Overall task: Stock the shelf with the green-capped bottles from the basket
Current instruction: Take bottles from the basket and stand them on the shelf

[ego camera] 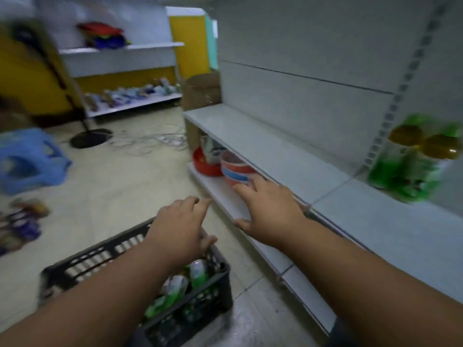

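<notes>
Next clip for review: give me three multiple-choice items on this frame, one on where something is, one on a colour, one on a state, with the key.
1. Where is the black basket?
A. on the floor by the shelf
B. on the upper shelf
C. on the blue stool

2. What colour is the plastic stool at the left?
A. red
B. blue
C. white

3. What is the right hand doing?
A. gripping a bottle
B. open, holding nothing
C. holding a bowl

Key: 1 A, the basket stands on the floor tiles below the left hand; 2 B, its plastic is plainly blue; 3 B, the fingers are spread with nothing in them, over the lower shelf.
</notes>
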`<control>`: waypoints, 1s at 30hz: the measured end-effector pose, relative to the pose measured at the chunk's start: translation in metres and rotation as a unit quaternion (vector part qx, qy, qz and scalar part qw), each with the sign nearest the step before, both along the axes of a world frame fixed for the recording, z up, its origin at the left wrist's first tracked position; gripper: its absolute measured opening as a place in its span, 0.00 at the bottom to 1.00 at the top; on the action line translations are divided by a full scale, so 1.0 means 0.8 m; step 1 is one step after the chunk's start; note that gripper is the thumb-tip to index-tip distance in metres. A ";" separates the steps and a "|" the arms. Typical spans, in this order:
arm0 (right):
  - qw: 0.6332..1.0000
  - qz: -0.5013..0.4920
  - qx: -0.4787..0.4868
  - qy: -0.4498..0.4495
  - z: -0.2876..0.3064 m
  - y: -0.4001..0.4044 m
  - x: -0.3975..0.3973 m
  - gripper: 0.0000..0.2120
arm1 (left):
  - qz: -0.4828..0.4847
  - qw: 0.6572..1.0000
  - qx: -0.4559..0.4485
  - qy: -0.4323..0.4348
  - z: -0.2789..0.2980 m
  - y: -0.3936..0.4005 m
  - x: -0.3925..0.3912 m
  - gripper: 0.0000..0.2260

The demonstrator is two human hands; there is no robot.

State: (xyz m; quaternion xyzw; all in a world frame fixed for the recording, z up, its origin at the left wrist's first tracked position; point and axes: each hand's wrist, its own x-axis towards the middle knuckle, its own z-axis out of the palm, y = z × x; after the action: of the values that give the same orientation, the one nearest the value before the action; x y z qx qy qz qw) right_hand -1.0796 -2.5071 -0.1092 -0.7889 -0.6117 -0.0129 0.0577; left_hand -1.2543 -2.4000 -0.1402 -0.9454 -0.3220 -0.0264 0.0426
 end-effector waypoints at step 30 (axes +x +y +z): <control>0.925 0.266 -0.226 0.153 -0.344 0.292 -0.382 0.32 | 0.375 0.916 -0.140 -0.015 -0.290 0.131 -0.401 0.40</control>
State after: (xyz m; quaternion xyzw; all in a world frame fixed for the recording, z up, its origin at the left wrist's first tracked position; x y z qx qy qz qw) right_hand -1.3850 -2.2739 -0.3843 -0.5821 -0.7693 0.2620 -0.0280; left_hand -1.5752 -2.2951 -0.3720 -0.7509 -0.6541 0.0230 -0.0883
